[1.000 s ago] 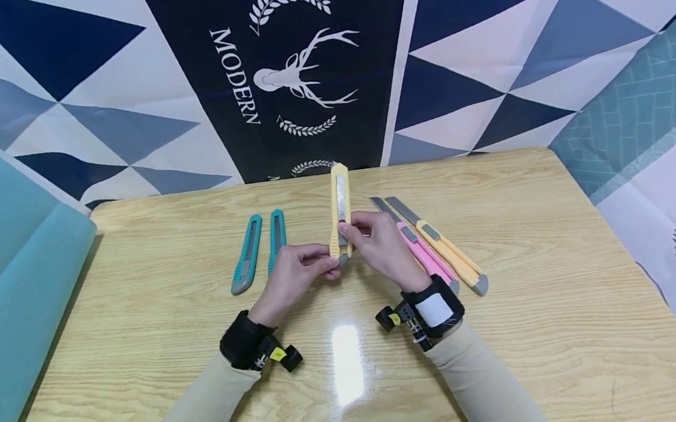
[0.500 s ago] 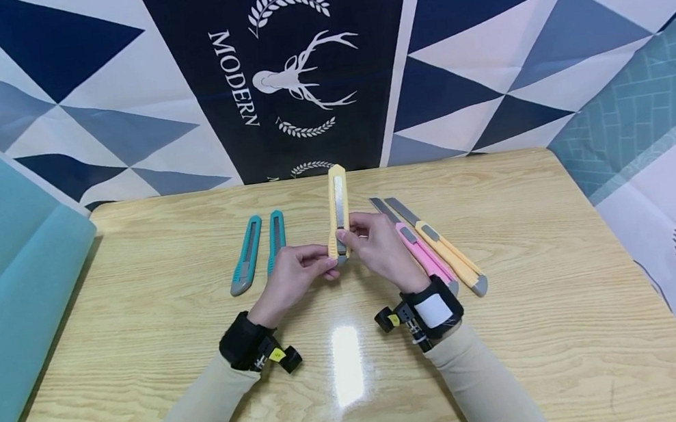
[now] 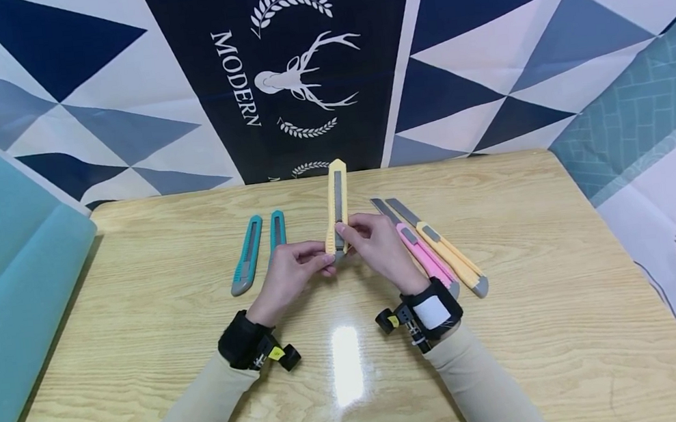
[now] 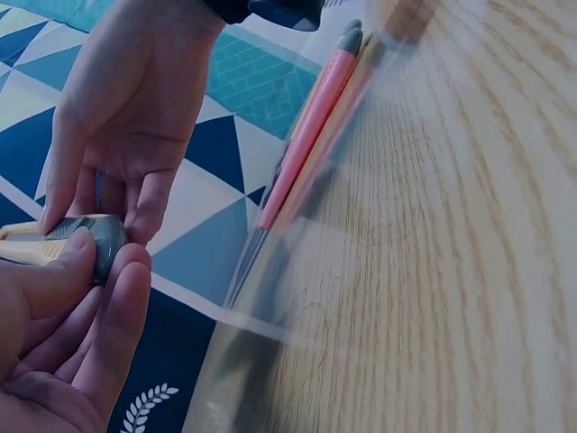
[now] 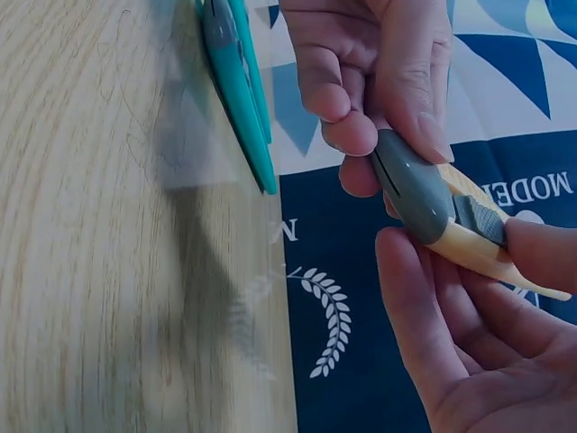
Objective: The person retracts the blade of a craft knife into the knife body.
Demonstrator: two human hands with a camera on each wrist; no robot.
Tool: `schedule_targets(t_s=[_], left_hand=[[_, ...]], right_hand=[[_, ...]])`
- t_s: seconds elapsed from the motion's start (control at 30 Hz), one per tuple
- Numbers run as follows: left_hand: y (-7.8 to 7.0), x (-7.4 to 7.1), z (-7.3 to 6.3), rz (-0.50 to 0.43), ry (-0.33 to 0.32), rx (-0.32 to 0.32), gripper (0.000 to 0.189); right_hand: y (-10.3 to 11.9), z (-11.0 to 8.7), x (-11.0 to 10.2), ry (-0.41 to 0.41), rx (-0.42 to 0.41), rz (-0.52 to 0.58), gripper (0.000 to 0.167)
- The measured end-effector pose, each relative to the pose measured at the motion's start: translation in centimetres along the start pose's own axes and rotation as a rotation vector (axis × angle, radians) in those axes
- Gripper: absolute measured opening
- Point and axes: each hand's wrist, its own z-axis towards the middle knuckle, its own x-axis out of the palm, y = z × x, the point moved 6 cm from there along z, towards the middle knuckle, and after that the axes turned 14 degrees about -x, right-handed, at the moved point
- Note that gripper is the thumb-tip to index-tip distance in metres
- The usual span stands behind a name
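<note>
A yellow utility knife point(image 3: 338, 187) stands nearly upright between both hands, over the far middle of the table. Its blade shows through the slot, and none sticks out at the tip. My left hand point(image 3: 289, 271) pinches the grey end cap point(image 5: 410, 185) at the bottom between thumb and fingers. With its thumb on the ridged grey slider point(image 5: 480, 219), my right hand point(image 3: 383, 246) grips the body, fingers behind it. Two teal utility knives lie left of the hands: one fully visible point(image 3: 247, 255), the other point(image 3: 278, 227) partly hidden behind the left hand.
On the right, a pink utility knife point(image 3: 426, 257) and another yellow one point(image 3: 450, 251) lie side by side on the wooden table point(image 3: 548, 326), blades extended toward the back. A patterned cloth point(image 3: 476, 52) hangs behind the table's far edge.
The yellow knife's tip has risen slightly and its lower end has shifted a little left. Its slider went down, then back up a little. The blade now looks darker. Both hands keep their hold.
</note>
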Motion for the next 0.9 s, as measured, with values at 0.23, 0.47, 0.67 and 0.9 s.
schedule_targets(t_s=[0.23,0.47,0.67,0.9], left_hand=[[-0.07,-0.67,-0.05,-0.038,-0.094,0.002,0.021],[0.04,-0.82,0.02,-0.056,-0.094,-0.015,0.023],[0.04,-0.7,-0.05,-0.067,-0.064,-0.018,0.022],[-0.07,-0.5,-0.06,-0.085,-0.035,0.005,0.022]], right_hand=[[-0.05,-0.11,-0.32,-0.028,-0.022,0.018,0.019],[-0.06,-0.08,-0.54,-0.048,-0.031,0.022,0.019],[-0.07,-0.13,-0.61,-0.038,-0.019,0.036,0.019],[-0.12,-0.12,-0.73,-0.033,0.003,0.0,0.019]])
